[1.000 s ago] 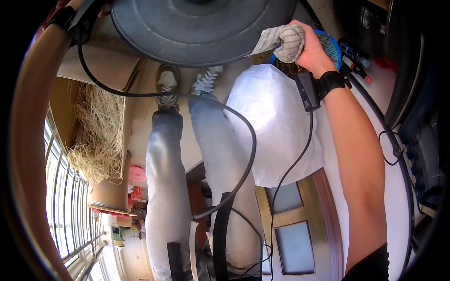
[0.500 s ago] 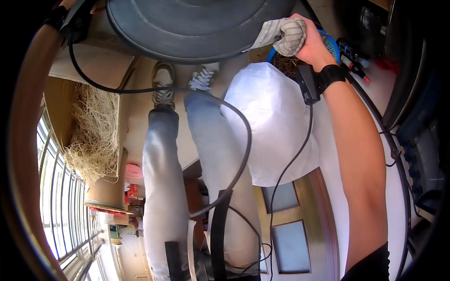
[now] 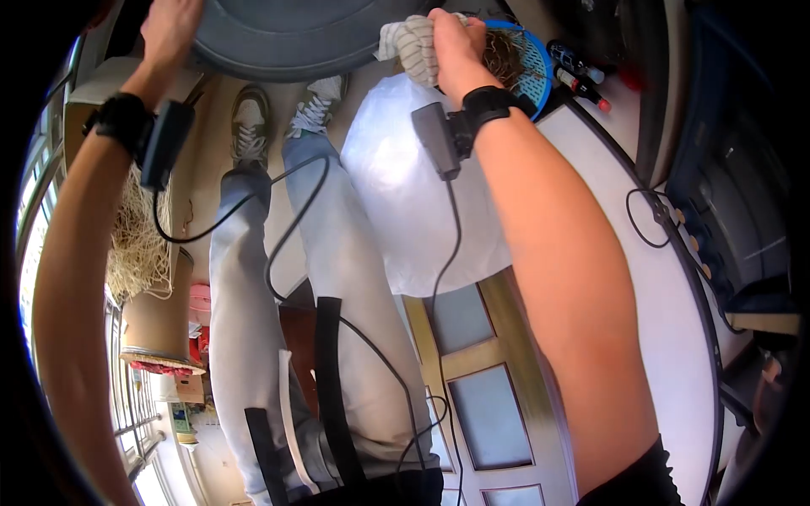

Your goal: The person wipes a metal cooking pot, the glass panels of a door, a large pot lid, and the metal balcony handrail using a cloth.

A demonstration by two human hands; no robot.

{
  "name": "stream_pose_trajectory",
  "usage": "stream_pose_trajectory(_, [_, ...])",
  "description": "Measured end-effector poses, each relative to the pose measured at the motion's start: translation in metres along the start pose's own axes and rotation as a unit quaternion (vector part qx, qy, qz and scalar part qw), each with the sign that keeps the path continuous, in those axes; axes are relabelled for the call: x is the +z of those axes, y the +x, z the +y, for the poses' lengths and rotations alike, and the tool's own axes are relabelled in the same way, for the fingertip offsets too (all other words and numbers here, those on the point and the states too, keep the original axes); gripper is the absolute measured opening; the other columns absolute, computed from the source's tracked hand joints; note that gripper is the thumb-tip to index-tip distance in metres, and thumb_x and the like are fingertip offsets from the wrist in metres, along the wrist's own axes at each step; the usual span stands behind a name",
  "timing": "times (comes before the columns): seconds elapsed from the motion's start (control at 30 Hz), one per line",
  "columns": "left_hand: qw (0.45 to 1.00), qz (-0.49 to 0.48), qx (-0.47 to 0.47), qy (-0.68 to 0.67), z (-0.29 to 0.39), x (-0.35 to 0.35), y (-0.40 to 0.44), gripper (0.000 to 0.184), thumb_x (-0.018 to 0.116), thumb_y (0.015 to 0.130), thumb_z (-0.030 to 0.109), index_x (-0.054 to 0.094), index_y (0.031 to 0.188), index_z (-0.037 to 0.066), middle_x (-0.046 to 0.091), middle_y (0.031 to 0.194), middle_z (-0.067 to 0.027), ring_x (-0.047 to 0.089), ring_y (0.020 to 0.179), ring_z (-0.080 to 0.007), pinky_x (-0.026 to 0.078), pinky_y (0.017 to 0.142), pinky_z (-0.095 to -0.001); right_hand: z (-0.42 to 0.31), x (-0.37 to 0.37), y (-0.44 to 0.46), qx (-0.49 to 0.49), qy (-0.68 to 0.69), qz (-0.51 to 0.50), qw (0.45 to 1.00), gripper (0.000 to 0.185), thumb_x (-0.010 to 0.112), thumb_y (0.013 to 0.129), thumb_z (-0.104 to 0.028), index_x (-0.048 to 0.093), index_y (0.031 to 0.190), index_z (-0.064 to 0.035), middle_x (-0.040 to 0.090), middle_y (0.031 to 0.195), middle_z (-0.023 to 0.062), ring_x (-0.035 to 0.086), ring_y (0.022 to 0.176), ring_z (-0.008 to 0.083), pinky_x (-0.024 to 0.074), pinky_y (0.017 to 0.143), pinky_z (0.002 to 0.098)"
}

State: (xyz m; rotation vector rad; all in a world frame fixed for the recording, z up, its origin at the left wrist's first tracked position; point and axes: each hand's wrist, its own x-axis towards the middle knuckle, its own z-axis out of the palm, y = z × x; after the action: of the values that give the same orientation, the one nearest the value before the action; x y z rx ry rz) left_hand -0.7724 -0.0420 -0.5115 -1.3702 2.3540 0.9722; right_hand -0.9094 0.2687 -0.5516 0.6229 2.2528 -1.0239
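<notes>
A large round black lid-like disc (image 3: 287,38) with raised rings fills the top middle and is cut off by the upper edge. My right hand (image 3: 460,46) is closed round a bunched grey striped cloth (image 3: 415,51) at the disc's right rim. At the disc's left side is my left hand (image 3: 171,34); its fingertips run out of view at the top, so I cannot tell whether it grips the rim. Just below the cloth stands a full white plastic bag (image 3: 413,185). Beside my right hand, a blue basket (image 3: 540,76) holds dry brown plant matter.
Several bottles (image 3: 582,87) lie right of the basket. On the left, a cardboard box holds pale shredded fibre (image 3: 139,244). Cables hang from both wrist devices across my legs. My shoes (image 3: 251,126) stand close below the disc. A panelled door (image 3: 489,413) shows lower right.
My left hand and forearm have come further into view beside the disc. The scene has shifted left and slightly up in view. My right hand still holds the cloth at the rim.
</notes>
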Motion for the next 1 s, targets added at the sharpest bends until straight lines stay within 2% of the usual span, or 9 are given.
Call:
stream_pose_trajectory(0.07, [0.979, 0.08, 0.18, 0.049, -0.065, 0.031, -0.028, 0.07, 0.053, 0.095, 0.051, 0.041, 0.149, 0.009, 0.052, 0.138, -0.0207, 0.055, 0.122, -0.0302, 0.045, 0.101, -0.0399, -0.003, -0.006, -0.039, 0.028, 0.033, -0.051, 0.998, 0.067, 0.071, 0.073, -0.02, 0.045, 0.13, 0.0034, 0.058, 0.125, 0.0269, 0.06, 0.114, 0.0369, 0.0458, 0.099, 0.0407])
stream_pose_trajectory(0.13, [0.982, -0.057, 0.159, -0.088, -0.058, 0.035, -0.101, 0.058, 0.06, 0.097, 0.035, 0.04, 0.15, 0.02, 0.052, 0.14, -0.0168, 0.057, 0.121, -0.0288, 0.047, 0.1, -0.0392, -0.015, -0.02, -0.089, 0.089, 0.071, -0.182, 0.977, 0.056, 0.073, 0.075, -0.025, 0.054, 0.12, 0.0034, 0.064, 0.112, 0.021, 0.063, 0.101, 0.0293, 0.0493, 0.092, 0.0387])
stream_pose_trajectory(0.2, [0.965, -0.214, 0.018, -0.149, 0.006, 0.005, -0.184, 0.065, 0.066, 0.094, 0.026, 0.037, 0.152, 0.018, 0.051, 0.141, -0.0151, 0.057, 0.121, -0.0284, 0.048, 0.099, -0.0386, -0.015, -0.03, -0.137, 0.12, 0.064, -0.224, 0.965, 0.041, 0.071, 0.077, -0.026, 0.063, 0.107, 0.0009, 0.068, 0.101, 0.0148, 0.066, 0.089, 0.0238, 0.0512, 0.084, 0.0351])
stream_pose_trajectory(0.3, [0.92, -0.306, 0.024, -0.245, 0.041, -0.034, -0.261, 0.078, 0.073, 0.084, 0.013, 0.035, 0.152, 0.015, 0.049, 0.143, -0.0134, 0.058, 0.121, -0.0268, 0.048, 0.1, -0.0388, -0.033, -0.062, -0.214, 0.136, 0.076, -0.377, 0.913, 0.024, 0.066, 0.082, -0.022, 0.07, 0.097, -0.0034, 0.07, 0.092, 0.0064, 0.065, 0.081, 0.015, 0.0506, 0.076, 0.0309])
stream_pose_trajectory(0.6, [0.943, -0.219, 0.167, -0.185, 0.049, -0.182, -0.371, 0.026, 0.072, 0.082, 0.006, 0.058, 0.103, -0.002, 0.06, 0.091, -0.0162, 0.06, 0.085, -0.0274, 0.048, 0.078, -0.0364, -0.079, -0.151, -0.372, 0.167, 0.133, -0.497, 0.841, 0.033, 0.063, 0.09, -0.032, 0.067, 0.112, -0.0086, 0.068, 0.105, 0.0016, 0.061, 0.097, 0.0114, 0.0458, 0.085, 0.0276])
stream_pose_trajectory(0.67, [0.946, -0.172, 0.204, -0.184, 0.043, -0.212, -0.395, 0.026, 0.073, 0.082, 0.007, 0.058, 0.102, -0.001, 0.059, 0.09, -0.0161, 0.061, 0.086, -0.0302, 0.048, 0.077, -0.0372, -0.098, -0.165, -0.402, 0.103, 0.108, -0.5, 0.853, 0.039, 0.061, 0.093, -0.028, 0.06, 0.125, -0.0053, 0.067, 0.114, 0.0039, 0.063, 0.103, 0.0125, 0.0468, 0.092, 0.0288])
stream_pose_trajectory(0.8, [0.95, -0.077, 0.259, -0.158, 0.044, -0.273, -0.455, 0.026, 0.074, 0.081, 0.007, 0.059, 0.101, 0.001, 0.06, 0.091, -0.0147, 0.06, 0.087, -0.0343, 0.048, 0.077, -0.0389, -0.118, -0.185, -0.449, -0.07, 0.009, -0.536, 0.841, 0.036, 0.067, 0.085, -0.011, 0.062, 0.119, -0.002, 0.064, 0.12, 0.0057, 0.06, 0.107, 0.0155, 0.0458, 0.095, 0.0304])
stream_pose_trajectory(0.87, [0.947, -0.028, 0.279, -0.157, 0.025, -0.294, -0.491, 0.026, 0.075, 0.08, 0.008, 0.059, 0.099, 0.002, 0.06, 0.089, -0.0137, 0.06, 0.086, -0.0337, 0.048, 0.075, -0.04, -0.114, -0.184, -0.48, -0.353, -0.077, -0.493, 0.791, 0.033, 0.069, 0.079, -0.005, 0.065, 0.111, -0.0011, 0.06, 0.127, 0.0084, 0.057, 0.115, 0.0186, 0.0453, 0.098, 0.0322])
stream_pose_trajectory(1.0, [0.949, 0.034, 0.262, -0.17, -0.008, -0.339, -0.586, 0.026, 0.076, 0.08, 0.013, 0.057, 0.094, 0.003, 0.058, 0.083, -0.0119, 0.058, 0.079, -0.0314, 0.047, 0.069, -0.0406, -0.121, -0.195, -0.576, -0.483, -0.188, -0.479, 0.708, 0.022, 0.072, 0.074, -0.008, 0.068, 0.095, -0.0037, 0.057, 0.128, 0.0123, 0.057, 0.115, 0.0307, 0.0464, 0.097, 0.038])
